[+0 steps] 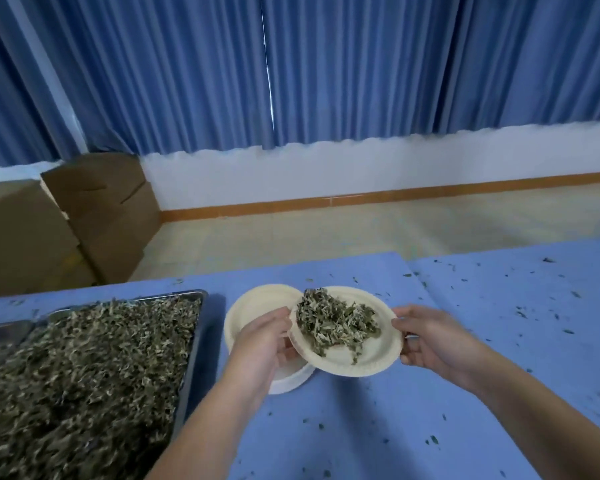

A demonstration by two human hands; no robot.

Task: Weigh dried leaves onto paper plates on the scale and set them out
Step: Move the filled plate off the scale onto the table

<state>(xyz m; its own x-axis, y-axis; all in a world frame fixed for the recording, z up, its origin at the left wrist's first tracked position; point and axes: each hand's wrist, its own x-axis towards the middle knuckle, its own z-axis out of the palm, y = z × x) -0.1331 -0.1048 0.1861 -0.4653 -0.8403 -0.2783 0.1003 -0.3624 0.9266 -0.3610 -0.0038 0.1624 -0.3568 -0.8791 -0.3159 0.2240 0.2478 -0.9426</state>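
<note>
A tray (pixel 197 344) heaped with dried leaves (pixel 84 375) sits at the left of the desk (pixel 465 393), and a stack (pixel 253 306) of empty plates is just beside it. The left hand (pixel 260 344) grips the left rim of a leaf-laden plate (pixel 354 365), held over the stack's right edge, and the right hand (pixel 426 337) pinches its right rim.
</note>
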